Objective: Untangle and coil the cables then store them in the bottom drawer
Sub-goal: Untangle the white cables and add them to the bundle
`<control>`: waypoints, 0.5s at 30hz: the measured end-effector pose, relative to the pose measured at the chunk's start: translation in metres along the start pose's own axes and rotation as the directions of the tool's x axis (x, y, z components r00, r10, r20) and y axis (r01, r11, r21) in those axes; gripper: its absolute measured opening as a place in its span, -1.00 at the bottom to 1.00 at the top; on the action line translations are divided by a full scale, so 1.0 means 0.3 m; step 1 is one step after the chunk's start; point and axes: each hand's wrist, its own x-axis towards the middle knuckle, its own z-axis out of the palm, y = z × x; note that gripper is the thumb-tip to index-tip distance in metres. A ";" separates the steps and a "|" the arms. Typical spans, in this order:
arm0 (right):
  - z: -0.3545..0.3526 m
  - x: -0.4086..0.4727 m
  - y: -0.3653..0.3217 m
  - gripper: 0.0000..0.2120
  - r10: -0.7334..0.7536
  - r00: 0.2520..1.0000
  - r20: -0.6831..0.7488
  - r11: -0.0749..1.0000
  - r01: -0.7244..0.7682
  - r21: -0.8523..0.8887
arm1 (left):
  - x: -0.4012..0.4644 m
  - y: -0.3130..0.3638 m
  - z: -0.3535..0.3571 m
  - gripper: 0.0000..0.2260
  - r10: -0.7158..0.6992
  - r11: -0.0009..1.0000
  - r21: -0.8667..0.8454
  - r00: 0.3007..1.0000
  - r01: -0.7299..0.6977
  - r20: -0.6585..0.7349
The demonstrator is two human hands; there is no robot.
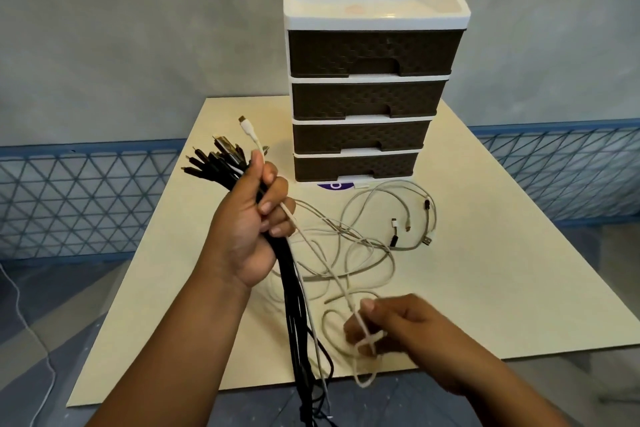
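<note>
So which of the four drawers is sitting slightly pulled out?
The bottom drawer: its white lip juts forward at the base, while the three above sit flush.

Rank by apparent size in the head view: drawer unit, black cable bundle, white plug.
1. drawer unit
2. black cable bundle, though it's nearer the camera
3. white plug

Drawer unit (370, 80): stood at 12 o'clock on the board (485, 270), bottom drawer (355, 166) lowest in the stack. Loose cables (363, 239): spread on the board before the unit, toward 1 o'clock. Cable bundle (291, 288): held upright in the left hand (249, 222) at 10 o'clock. One cable (367, 343): pinched by the right hand (391, 329) at 5 o'clock.
</note>
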 end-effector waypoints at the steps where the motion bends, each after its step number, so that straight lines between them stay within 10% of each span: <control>1: -0.009 0.016 0.011 -0.58 -0.022 0.990 -0.142 1.000 0.023 0.006 | -0.002 0.004 -0.001 -0.67 -0.001 1.000 -0.007 1.000 0.002 0.005; 6: -0.128 0.110 0.099 -0.90 -0.355 0.757 -0.549 0.817 -0.035 -0.576 | -0.018 0.000 -0.002 -0.66 0.007 0.999 0.033 1.000 -0.008 0.010; 10: -0.200 0.187 0.180 -0.63 -0.339 0.901 -0.272 0.507 -0.069 -0.859 | -0.031 -0.005 0.004 -0.67 0.020 0.998 0.053 1.000 -0.021 0.013; 15: -0.188 0.208 0.197 -0.85 -0.519 0.840 -0.159 0.410 0.082 -0.908 | -0.055 -0.007 0.011 -0.66 0.035 0.999 0.009 0.999 -0.035 0.022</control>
